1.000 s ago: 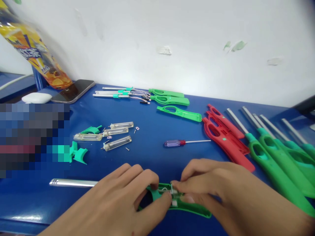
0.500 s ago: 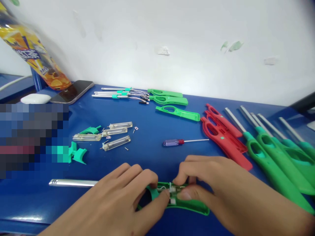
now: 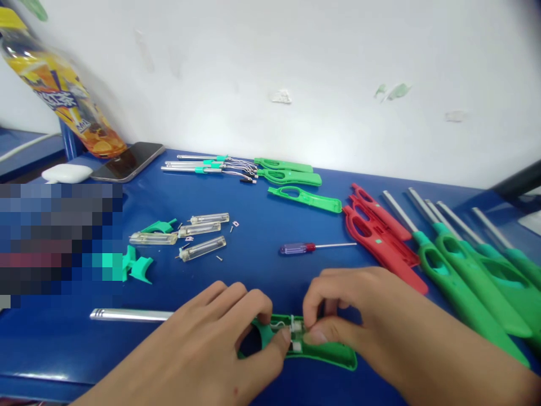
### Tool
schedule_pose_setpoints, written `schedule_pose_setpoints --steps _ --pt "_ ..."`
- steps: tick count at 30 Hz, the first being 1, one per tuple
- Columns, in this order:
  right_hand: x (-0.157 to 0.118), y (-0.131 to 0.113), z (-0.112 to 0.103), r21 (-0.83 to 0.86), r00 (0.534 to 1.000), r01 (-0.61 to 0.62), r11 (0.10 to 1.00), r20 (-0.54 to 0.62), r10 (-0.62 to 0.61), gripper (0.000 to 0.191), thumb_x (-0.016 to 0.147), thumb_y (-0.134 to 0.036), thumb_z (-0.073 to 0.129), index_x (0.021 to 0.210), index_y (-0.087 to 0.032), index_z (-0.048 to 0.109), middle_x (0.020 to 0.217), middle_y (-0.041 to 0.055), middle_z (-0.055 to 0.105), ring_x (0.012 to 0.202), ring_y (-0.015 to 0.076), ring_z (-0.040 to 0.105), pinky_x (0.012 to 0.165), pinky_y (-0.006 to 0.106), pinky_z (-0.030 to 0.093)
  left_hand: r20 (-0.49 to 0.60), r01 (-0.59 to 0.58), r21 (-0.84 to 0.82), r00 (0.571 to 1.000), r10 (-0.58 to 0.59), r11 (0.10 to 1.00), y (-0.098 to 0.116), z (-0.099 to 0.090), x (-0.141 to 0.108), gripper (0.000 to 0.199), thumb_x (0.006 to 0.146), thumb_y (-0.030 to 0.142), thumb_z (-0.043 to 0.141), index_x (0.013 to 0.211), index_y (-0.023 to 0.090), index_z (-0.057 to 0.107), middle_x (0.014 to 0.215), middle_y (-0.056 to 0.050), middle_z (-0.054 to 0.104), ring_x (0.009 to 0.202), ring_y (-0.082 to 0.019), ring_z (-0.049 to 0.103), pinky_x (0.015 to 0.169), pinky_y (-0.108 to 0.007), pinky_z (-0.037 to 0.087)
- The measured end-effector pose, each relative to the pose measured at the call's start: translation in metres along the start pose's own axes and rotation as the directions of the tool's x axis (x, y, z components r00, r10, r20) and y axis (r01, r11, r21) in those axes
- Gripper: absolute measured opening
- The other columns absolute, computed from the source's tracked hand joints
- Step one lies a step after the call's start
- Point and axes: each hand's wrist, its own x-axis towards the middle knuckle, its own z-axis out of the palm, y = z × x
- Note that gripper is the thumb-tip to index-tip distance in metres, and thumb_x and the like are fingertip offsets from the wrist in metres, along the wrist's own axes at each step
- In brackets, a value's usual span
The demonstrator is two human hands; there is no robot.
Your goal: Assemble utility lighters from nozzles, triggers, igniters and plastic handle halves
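Blue counter (image 3: pixel 253 270): runs back to a scuffed white wall (image 3: pixel 236 67), with an open green shell (image 3: pixel 338 354) at its near side.
Left grip (image 3: pixel 228 332): grasping the shell's left part, fingers curled over it, thumb tip down by the white wire (image 3: pixel 278 325).
Right grip (image 3: pixel 359 307): thumb and forefinger pinched on a clear cartridge (image 3: pixel 298 328) inside the shell, hiding its right end.
Green shell: directly beneath both grips, hollow side up, its right end bare past the right thumb.
Fitted: teal trigger (image 3: pixel 265 334) and wire sit in the shell; a metal tube (image 3: pixel 131 315) extends to its left, the joint covered by the left grip.
Unfinished, by judgement: the cartridge seems not fully settled; the shell has no cover half on.
Screwdriver (image 3: pixel 296 248): beyond the shell, untouched.
Loose cartridges (image 3: pixel 203 248), teal pieces (image 3: pixel 141 268): beyond the shell, leftward.
Red half-shells (image 3: pixel 395 262): beyond the shell, rightward.
Closed green handles (image 3: pixel 460 293): right of the shell, metal tubes attached.
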Motion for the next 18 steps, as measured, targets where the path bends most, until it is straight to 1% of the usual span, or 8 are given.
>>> schedule_pose_setpoints --steps 3,7,9,12,14,15,16,18 --pt "0.000 0.001 0.000 0.030 0.999 0.026 0.999 -0.018 -0.026 0.035 0.086 0.006 0.077 0.079 -0.028 0.081 0.088 -0.0079 0.084 0.085 0.0156 0.078 0.082 0.026 0.055 0.011 -0.005 -0.004 1.000 0.005 1.000 0.000 -0.001 0.000 0.055 0.130 0.021 0.018 0.133 0.026 0.073 0.107 -0.001 0.065 0.091 -0.022 0.054 0.080 -0.036 0.043" --pt "0.000 0.004 0.003 0.053 0.998 0.046 0.998 -0.049 -0.044 0.036 0.082 0.005 0.087 0.075 -0.030 0.082 0.088 -0.0081 0.083 0.084 0.0171 0.079 0.083 0.026 0.059 -0.010 -0.024 0.031 1.000 0.024 0.999 -0.002 -0.001 0.001 0.050 0.131 0.025 0.021 0.130 0.026 0.071 0.103 0.000 0.066 0.085 -0.021 0.055 0.079 -0.035 0.044" --pt "-0.002 0.007 0.004 0.061 0.993 0.100 0.993 -0.076 -0.095 0.036 0.083 0.003 0.091 0.075 -0.030 0.082 0.090 -0.0088 0.084 0.086 0.0170 0.080 0.082 0.025 0.060 -0.003 -0.023 0.043 1.000 0.023 0.999 -0.003 -0.001 0.001 0.050 0.131 0.027 0.019 0.129 0.027 0.070 0.103 0.001 0.067 0.084 -0.021 0.057 0.080 -0.035 0.045" --pt "-0.007 0.012 0.001 -0.001 0.962 0.234 0.972 -0.141 -0.232 0.029 0.096 -0.009 0.089 0.083 -0.035 0.083 0.097 -0.0127 0.084 0.089 0.0139 0.083 0.083 0.022 0.061 -0.017 -0.027 0.071 0.999 0.029 0.997 -0.003 0.000 0.000 0.048 0.131 0.027 0.020 0.127 0.027 0.068 0.104 0.000 0.069 0.085 -0.021 0.060 0.083 -0.036 0.047" --pt "-0.010 0.014 -0.003 -0.113 0.913 0.292 0.950 -0.261 -0.312 0.020 0.104 -0.022 0.086 0.092 -0.039 0.084 0.101 -0.0139 0.085 0.089 0.0138 0.085 0.084 0.025 0.062 -0.031 -0.025 0.093 0.999 0.028 0.995 -0.002 0.002 -0.001 0.045 0.129 0.021 0.024 0.122 0.028 0.068 0.104 0.001 0.069 0.084 -0.021 0.061 0.085 -0.036 0.048" --pt "-0.010 0.016 -0.004 -0.178 0.877 0.293 0.940 -0.342 -0.338 0.015 0.107 -0.028 0.084 0.097 -0.040 0.084 0.103 -0.0133 0.086 0.089 0.0150 0.086 0.084 0.027 0.064 -0.053 -0.024 0.107 0.998 0.030 0.994 -0.002 0.003 -0.002 0.044 0.128 0.017 0.026 0.119 0.028 0.068 0.103 0.001 0.069 0.083 -0.021 0.061 0.085 -0.036 0.048" --pt "-0.010 0.017 -0.005 -0.236 0.833 0.270 0.933 -0.429 -0.350 0.012 0.108 -0.031 0.081 0.101 -0.039 0.084 0.105 -0.0119 0.087 0.091 0.0169 0.087 0.085 0.030 0.065 -0.083 -0.020 0.125 0.996 0.031 0.992 -0.001 0.005 -0.002 0.044 0.127 0.014 0.028 0.116 0.028 0.068 0.102 0.001 0.069 0.083 -0.021 0.062 0.086 -0.036 0.048" --pt "-0.008 0.021 -0.007 -0.323 0.736 0.189 0.927 -0.578 -0.352 0.011 0.111 -0.035 0.075 0.107 -0.038 0.084 0.109 -0.0084 0.088 0.093 0.0210 0.089 0.085 0.036 0.066 -0.148 -0.024 0.159 0.988 0.048 0.987 -0.002 0.009 -0.002 0.038 0.124 0.012 0.035 0.114 0.028 0.068 0.102 0.001 0.071 0.082 -0.021 0.062 0.084 -0.036 0.048"
